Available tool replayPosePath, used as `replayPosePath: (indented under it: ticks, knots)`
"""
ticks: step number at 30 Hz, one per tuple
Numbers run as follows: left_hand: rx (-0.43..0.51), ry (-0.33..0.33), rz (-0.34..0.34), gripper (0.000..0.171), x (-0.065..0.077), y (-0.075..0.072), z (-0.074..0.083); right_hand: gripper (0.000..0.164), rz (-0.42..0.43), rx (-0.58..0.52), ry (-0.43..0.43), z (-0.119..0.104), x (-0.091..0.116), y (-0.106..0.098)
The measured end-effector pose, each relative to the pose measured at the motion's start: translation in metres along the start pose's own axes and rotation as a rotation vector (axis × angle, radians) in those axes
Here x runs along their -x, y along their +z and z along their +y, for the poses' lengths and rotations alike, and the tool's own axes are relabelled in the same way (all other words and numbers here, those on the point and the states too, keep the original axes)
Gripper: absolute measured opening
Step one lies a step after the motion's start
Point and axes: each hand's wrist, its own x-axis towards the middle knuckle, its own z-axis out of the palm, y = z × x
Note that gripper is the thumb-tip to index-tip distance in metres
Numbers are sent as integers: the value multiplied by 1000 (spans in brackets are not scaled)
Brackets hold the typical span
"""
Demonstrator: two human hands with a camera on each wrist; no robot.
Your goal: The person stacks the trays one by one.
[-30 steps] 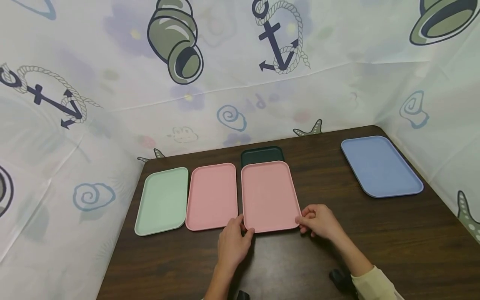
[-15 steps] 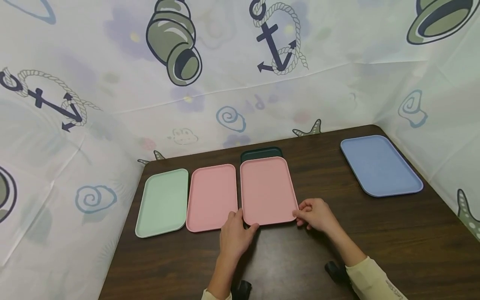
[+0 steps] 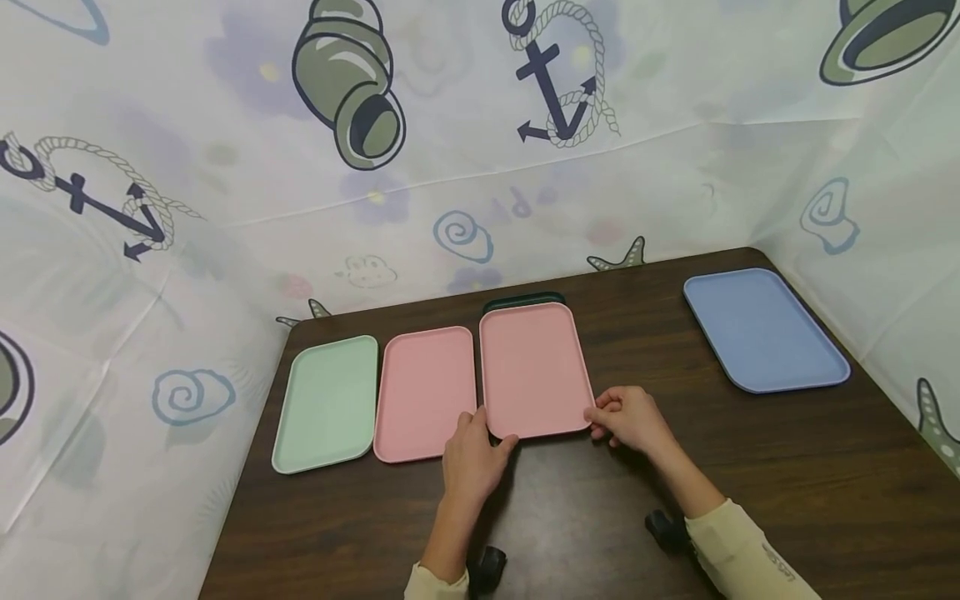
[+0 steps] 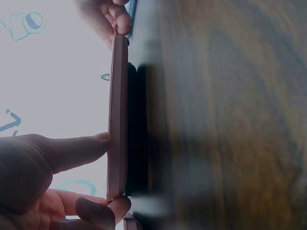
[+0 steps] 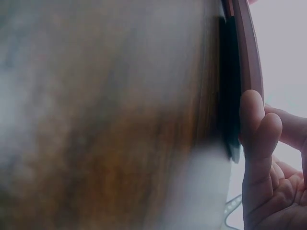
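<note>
Both hands hold a pink tray [image 3: 534,367] by its near corners. My left hand [image 3: 474,458] grips the left corner, its thumb on the near rim and its fingers at the side; the left wrist view shows fingertips [image 4: 120,207] under the edge. At the right corner my right hand [image 3: 630,421] pinches the rim, with fingertips [image 5: 254,108] below it in the right wrist view. Beneath lies a dark green tray [image 3: 525,301], covered except for a strip along its far edge. In the left wrist view it shows as a dark band [image 4: 137,134] under the pink tray.
A second pink tray [image 3: 426,392] lies just left of the held one, beside a light green tray [image 3: 327,404]. A blue tray [image 3: 765,329] is at the far right of the brown wooden table [image 3: 360,533]. Patterned cloth [image 3: 480,183] surrounds the table's back and sides.
Both hands have moved the held pink tray away from the person, over the dark green tray. Less of the dark green tray shows now. The other trays stay put.
</note>
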Motion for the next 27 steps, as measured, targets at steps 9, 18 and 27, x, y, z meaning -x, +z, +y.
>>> replayPosePath:
  ticks: [9, 18, 27]
  knots:
    - [-10, 19, 6, 60, -12, 2, 3, 16, 15, -2, -14, -3, -9, -4]
    - [-30, 20, -22, 60, -25, 1, 7, 16, 36, 6, -28, -4, -18, -6]
    - [-38, 25, -30, 59, -33, 1, 7, 16, 39, 3, -34, -5, -24, -6]
